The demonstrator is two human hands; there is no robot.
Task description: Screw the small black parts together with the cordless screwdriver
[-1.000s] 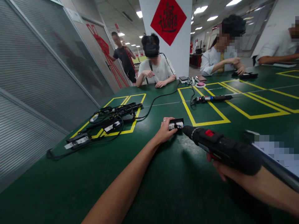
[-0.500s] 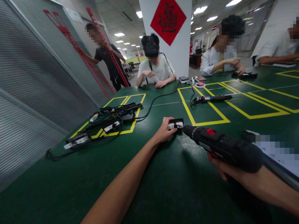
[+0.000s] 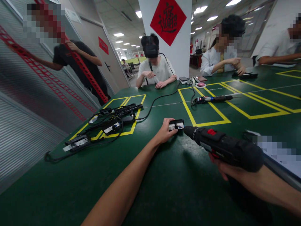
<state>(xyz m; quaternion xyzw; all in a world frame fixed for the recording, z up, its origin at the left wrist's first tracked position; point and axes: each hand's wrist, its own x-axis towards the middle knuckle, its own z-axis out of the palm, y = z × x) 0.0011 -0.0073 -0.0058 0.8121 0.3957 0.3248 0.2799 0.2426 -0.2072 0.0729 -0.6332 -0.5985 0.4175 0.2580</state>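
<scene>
Red ladder (image 3: 86, 71) and the dark-shirted person (image 3: 77, 62) gripping it have shifted further upper left! Mid-frame, the left hand (image 3: 163, 133) has its fingers clamped on a small black-and-white part (image 3: 179, 123); lower right, the right hand's (image 3: 231, 172) fingers wrap the drill (image 3: 225, 147).

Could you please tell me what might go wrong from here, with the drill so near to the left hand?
1. The tip of the drill, gripped by the right hand, is very close to the left hand; a slip might injure it.
2. Only the left hand appears to hold the black-and-white part, so the part might twist.
3. A person grips a red ladder near the table; it could bump the edge.
</scene>
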